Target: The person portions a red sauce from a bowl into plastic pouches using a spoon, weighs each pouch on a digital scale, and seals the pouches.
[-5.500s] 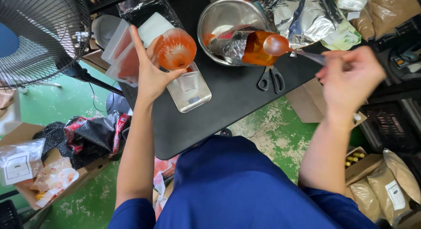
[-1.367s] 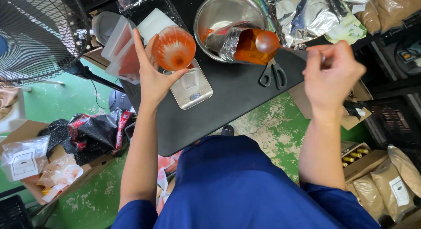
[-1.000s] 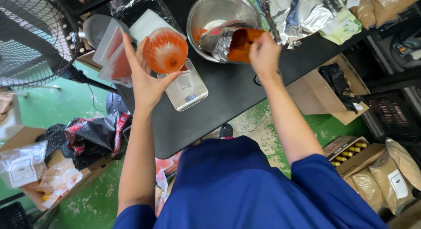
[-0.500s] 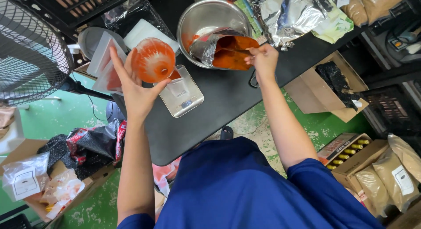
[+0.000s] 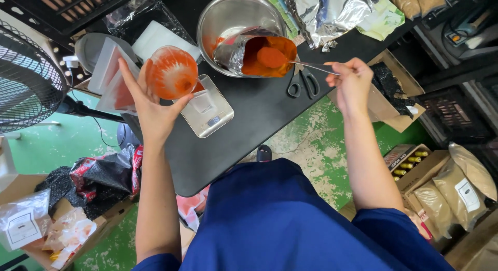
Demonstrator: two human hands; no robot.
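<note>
At eleven o'clock on the black desk [image 5: 259, 115], the left hand [image 5: 150, 107] has its grip wrapped around a clear plastic bag [image 5: 171, 72] dusted orange with powder, mouth toward the viewer, above a small steel scale [image 5: 207, 106]. The right hand [image 5: 353, 84], at one o'clock, pinches a thin metal spoon [image 5: 290, 61]; its long axis runs left, its heaped bowl sitting inside a crinkled foil pouch [image 5: 254, 53] of red-orange powder, which leans in a round steel bowl [image 5: 228, 16]. Scissors [image 5: 303, 84] lie just beside.
</note>
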